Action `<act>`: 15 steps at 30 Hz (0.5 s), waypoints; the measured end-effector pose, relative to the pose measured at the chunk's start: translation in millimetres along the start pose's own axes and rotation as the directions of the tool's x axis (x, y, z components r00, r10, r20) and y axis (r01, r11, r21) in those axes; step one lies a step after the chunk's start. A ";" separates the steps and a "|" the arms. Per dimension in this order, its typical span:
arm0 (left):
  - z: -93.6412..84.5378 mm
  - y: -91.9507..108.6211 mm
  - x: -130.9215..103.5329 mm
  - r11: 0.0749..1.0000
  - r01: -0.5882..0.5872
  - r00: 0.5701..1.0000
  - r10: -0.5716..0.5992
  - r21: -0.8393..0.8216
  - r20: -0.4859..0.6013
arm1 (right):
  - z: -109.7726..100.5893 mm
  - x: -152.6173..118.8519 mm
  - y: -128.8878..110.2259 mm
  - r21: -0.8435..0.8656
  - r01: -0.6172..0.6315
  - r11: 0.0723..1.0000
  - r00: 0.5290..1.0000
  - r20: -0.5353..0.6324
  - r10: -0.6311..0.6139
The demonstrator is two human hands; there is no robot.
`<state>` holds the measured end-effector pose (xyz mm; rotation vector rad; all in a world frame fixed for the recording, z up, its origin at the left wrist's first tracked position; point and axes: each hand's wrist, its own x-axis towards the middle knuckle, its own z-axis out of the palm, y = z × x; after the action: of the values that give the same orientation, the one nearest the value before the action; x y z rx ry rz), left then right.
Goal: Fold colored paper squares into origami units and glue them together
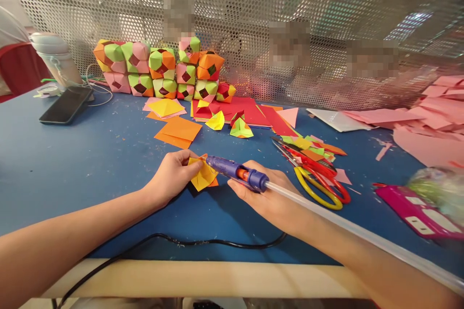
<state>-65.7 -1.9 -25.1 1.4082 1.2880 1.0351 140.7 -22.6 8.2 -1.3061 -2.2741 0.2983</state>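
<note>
My left hand [173, 174] pinches a folded piece of yellow and orange paper [202, 177] between thumb and fingers, just above the blue table. In my right hand [271, 198] is a blue hot glue gun [226, 168], its tip at the upper edge of that folded paper. A long clear glue stick [326, 209] runs out of its back end over my right forearm. The grip and trigger are hidden behind the gun's body and my hand. Orange paper squares [178, 132] lie beyond my left hand, with small folded yellow [216, 121] and green-orange [241, 128] pieces to their right.
Folded-paper balls [163, 65] are stacked against a perforated metal screen [246, 5]. Scissors [315, 186] lie right of my right hand beside paper scraps. A phone [66, 105] and bottle [56, 58] stand left, a pink power strip [416, 212] right. A black cord [195, 242] crosses the table's front.
</note>
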 end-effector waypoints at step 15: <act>0.3 3.0 -1.0 1.000 0.021 1.000 -0.021 0.011 -0.023 | -1.8 1.4 0.7 0.000 -0.038 0.999 0.999 0.013 0.038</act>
<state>-64.9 -3.0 -22.2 1.3920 1.3245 1.0341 141.6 -21.1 9.8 -1.3525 -2.2620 0.3212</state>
